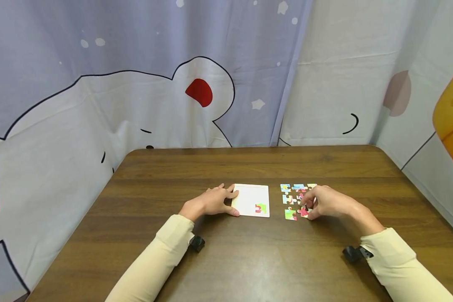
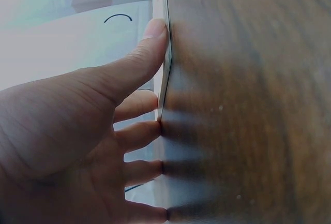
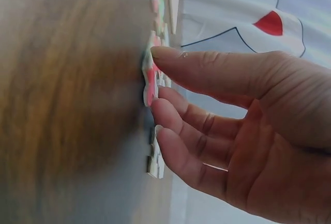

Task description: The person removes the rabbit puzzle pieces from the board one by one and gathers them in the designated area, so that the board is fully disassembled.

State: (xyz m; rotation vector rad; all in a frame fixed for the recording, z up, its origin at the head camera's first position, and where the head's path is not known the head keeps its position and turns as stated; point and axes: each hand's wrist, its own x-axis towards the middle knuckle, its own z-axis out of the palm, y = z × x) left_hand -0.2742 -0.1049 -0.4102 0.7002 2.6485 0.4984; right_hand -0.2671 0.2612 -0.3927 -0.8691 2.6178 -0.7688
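A white square puzzle board [image 1: 249, 197] lies on the table, with a red-and-green puzzle piece [image 1: 261, 208] in its lower right corner. My left hand [image 1: 213, 201] rests at the board's left edge. Its thumb [image 2: 150, 43] and forefinger touch the board, and the other fingers reach down to the table. To the right of the board, my right hand [image 1: 330, 203] pinches a red puzzle piece [image 3: 151, 79] between thumb and fingers. Several loose pieces lie in rows beside it, among them a green one [image 1: 290, 214] and a blue one [image 1: 285, 188]. The hand partly hides some of them.
The brown wooden table [image 1: 241, 260] extends in front of and around the board. Behind it hangs a printed curtain [image 1: 136, 109]. A small black camera [image 1: 197, 243] is worn on the left wrist, another black camera [image 1: 352, 253] on the right.
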